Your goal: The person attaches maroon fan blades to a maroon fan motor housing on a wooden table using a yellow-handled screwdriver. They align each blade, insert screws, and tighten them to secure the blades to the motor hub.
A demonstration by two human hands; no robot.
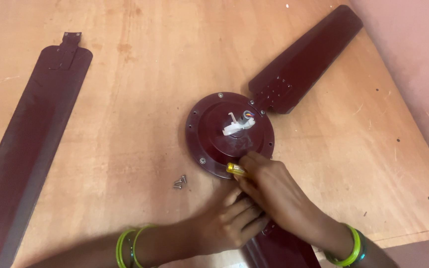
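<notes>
Maroon fan motor hub (229,134) lies flat on the plywood table (125,124), just beyond both hands. From the head view, the right hand (274,191) is clenched on a yellow-handled screwdriver (235,169) at the hub's near rim, its handle pointing left. The left hand (229,221) presses loosely on the near blade (274,248), whose long axis runs toward the person. Loose screws (179,182) lie just left.

Right hand (274,186) fisted, fingers curled tight; left hand (227,221) flat beneath it, touching.
</notes>
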